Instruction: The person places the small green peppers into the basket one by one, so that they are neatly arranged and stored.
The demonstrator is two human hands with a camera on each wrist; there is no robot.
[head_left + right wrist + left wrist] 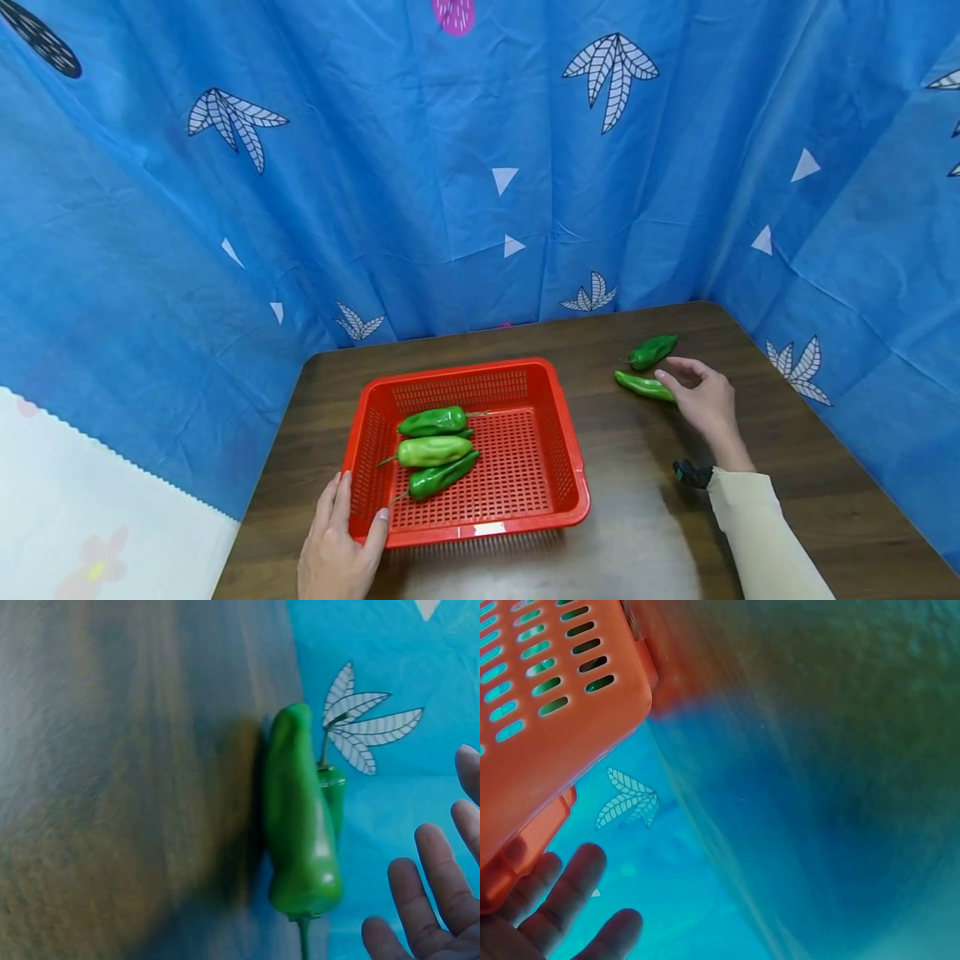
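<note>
My left hand (pixel 339 546) holds the near left corner of a red plastic basket (pixel 558 442), thumb over the front rim and fingers along the outer side. In the left wrist view, spread fingers (pixel 566 896) lie by the basket's rim. Several green peppers are in the basket, among them a light green pepper (pixel 435 451) between two darker ones. My right hand (pixel 705 404), fingers loosely bent, hovers at the stem end of a long green pepper (pixel 300 817) on the table. Just behind it lies a darker green pepper (pixel 652 352). The right wrist view shows a gap between fingers and pepper.
The brown wooden table (pixel 630 533) carries the basket at left and the two loose peppers at far right. Blue patterned curtain (pixel 480 167) hangs behind and along the sides. A dark band (pixel 692 473) is on my right wrist.
</note>
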